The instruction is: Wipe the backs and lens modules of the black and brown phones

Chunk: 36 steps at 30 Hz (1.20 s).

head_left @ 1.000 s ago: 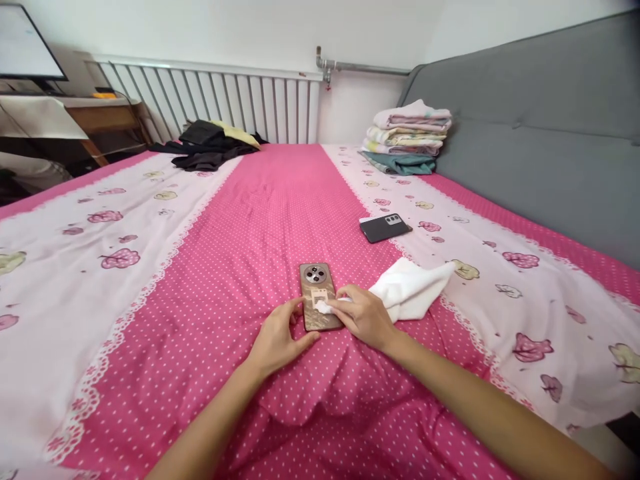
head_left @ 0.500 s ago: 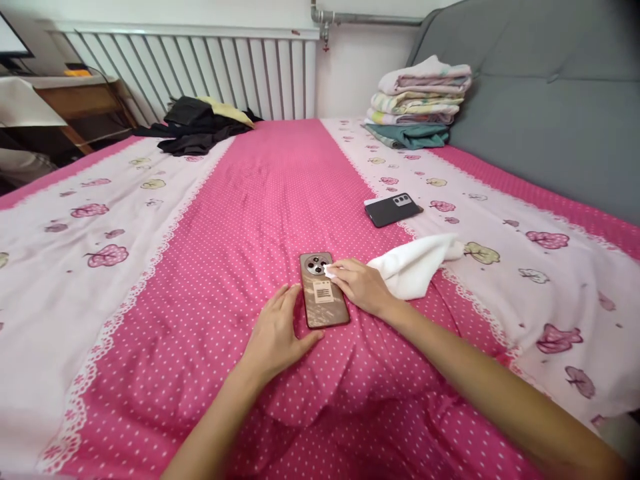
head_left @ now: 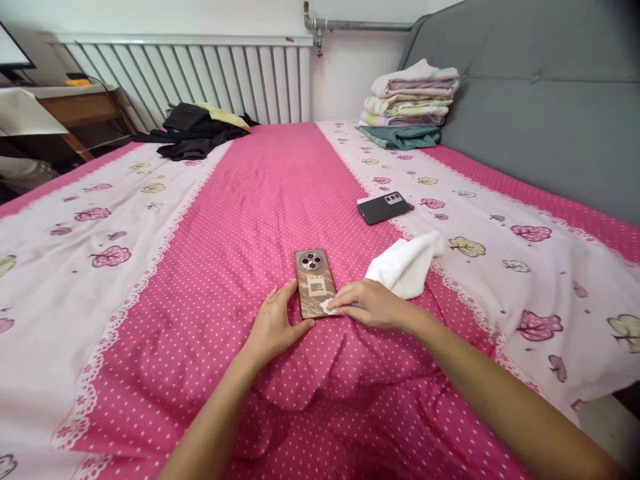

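Observation:
A brown-gold smartphone (head_left: 306,305) lies back up on the pink dotted bedspread, with a round camera block at its far end and a pale label in the middle. My left hand (head_left: 275,323) braces its near left corner, fingers along the left edge and thumb at the bottom edge. Pinched in the fingers of my right hand (head_left: 367,303) is a small white wipe (head_left: 327,307), pressed on the phone's lower right part. Just behind that hand lies a crumpled white cloth (head_left: 405,267); whether it joins the wipe is hidden.
Farther back on the right lies a black phone (head_left: 383,209) with something white beneath it. Folded bedding (head_left: 410,107) is stacked by the grey headboard (head_left: 525,120). Dark clothes (head_left: 193,130) lie at the far left, near the white radiator (head_left: 200,80).
My right hand has slid the wipe from beside the camera block down to the phone's lower right part. My left hand keeps its place at the phone. The view has shifted slightly.

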Available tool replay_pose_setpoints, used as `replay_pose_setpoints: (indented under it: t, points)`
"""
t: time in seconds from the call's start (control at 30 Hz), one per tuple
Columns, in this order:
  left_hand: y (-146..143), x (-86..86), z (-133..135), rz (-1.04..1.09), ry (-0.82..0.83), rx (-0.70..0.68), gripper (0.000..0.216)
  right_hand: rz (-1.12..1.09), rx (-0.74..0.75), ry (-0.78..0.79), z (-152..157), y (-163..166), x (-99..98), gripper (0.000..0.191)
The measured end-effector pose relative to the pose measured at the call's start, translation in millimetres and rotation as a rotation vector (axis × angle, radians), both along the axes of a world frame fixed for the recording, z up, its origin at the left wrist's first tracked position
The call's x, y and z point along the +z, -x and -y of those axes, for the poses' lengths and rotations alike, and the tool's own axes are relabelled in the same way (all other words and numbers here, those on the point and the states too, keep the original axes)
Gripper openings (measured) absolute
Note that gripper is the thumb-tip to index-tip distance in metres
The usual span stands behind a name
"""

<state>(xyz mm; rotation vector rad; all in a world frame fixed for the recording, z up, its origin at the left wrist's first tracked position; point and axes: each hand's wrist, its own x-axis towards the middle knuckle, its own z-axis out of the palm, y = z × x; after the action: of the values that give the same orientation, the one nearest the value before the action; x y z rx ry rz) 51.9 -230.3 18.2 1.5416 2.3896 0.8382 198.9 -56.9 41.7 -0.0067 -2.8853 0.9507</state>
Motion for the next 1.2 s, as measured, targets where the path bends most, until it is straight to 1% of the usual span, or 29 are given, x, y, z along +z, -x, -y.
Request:
replay_pose_setpoints:
  t: [0.07,0.1,0.17,0.2,0.23,0.3,0.37,0.47,0.57,0.67,0.73,0.8,0.87,0.97,1.0,1.03,1.1,1.13,1.2]
  points:
    - [1.2,0.5,0.5,0.033,-0.001,0.010,0.070,-0.017,-0.019,0.083,-1.5,-0.6,2.1,0.022]
    - [1.7,0.7,0.4,0.050,0.000,0.015,0.072,-0.038,-0.071,0.113,-2.4,0.4,1.6,0.022]
    - [2.6,0.7,-0.6,0.090,-0.005,0.017,0.075,-0.074,-0.230,0.151,-4.1,4.1,-2.2,0.025]
    - [3.0,0.4,-1.3,0.115,-0.013,0.009,0.076,-0.071,-0.306,0.170,-5.1,6.3,-5.2,0.029]
    - [3.4,-0.1,-2.2,0.140,-0.022,0.000,0.076,-0.059,-0.345,0.186,-6.1,8.5,-8.5,0.032]
    - [3.8,-1.7,-3.4,0.179,-0.048,-0.016,0.077,-0.029,-0.357,0.220,-8.2,12.1,-14.2,0.036]
    - [3.3,-3.3,-3.6,0.197,-0.073,-0.028,0.079,-0.013,-0.341,0.246,-10.5,13.5,-16.6,0.035]
    - [-1.5,-4.2,-1.5,0.199,-0.073,-0.038,0.083,0.010,-0.330,0.289,-14.4,9.2,-12.8,0.032]
    - [-11.3,-3.9,1.4,0.186,-0.032,-0.058,0.087,0.041,-0.314,0.302,-18.7,-1.3,-6.2,0.026]
    - [-21.0,-5.1,3.1,0.100,-0.010,-0.083,0.084,0.057,-0.333,0.223,-24.4,-9.4,-5.0,0.021]
    - [-24.7,-6.8,3.3,0.030,0.006,-0.080,0.080,0.037,-0.378,0.190,-29.3,-10.3,-7.0,0.017]
    - [-26.1,-8.3,3.0,-0.003,0.026,-0.076,0.079,-0.005,-0.449,0.169,-34.5,-7.8,-8.2,0.013]
    - [-26.0,-8.9,2.2,-0.010,0.041,-0.077,0.081,-0.078,-0.561,0.130,-38.5,-3.4,-5.9,0.014]
    - [-25.1,-8.1,1.1,-0.009,0.038,-0.086,0.081,-0.280,-0.756,-0.020,-38.4,4.5,3.6,0.023]
    - [-24.8,-7.7,1.0,0.000,0.039,-0.088,0.080,-0.390,-0.801,-0.148,-36.4,7.4,6.9,0.023]
    - [-24.4,-7.3,1.0,0.013,0.039,-0.091,0.079,-0.472,-0.812,-0.271,-33.7,10.6,9.5,0.024]
    - [-23.5,-7.0,1.4,0.035,0.037,-0.094,0.077,-0.532,-0.753,-0.438,-27.0,17.5,10.6,0.027]
    - [-23.1,-7.2,1.7,0.039,0.031,-0.098,0.076,-0.507,-0.692,-0.483,-23.7,21.2,8.8,0.027]
    - [-22.5,-7.6,2.3,0.038,0.010,-0.103,0.076,-0.430,-0.588,-0.475,-18.1,28.6,0.9,0.025]
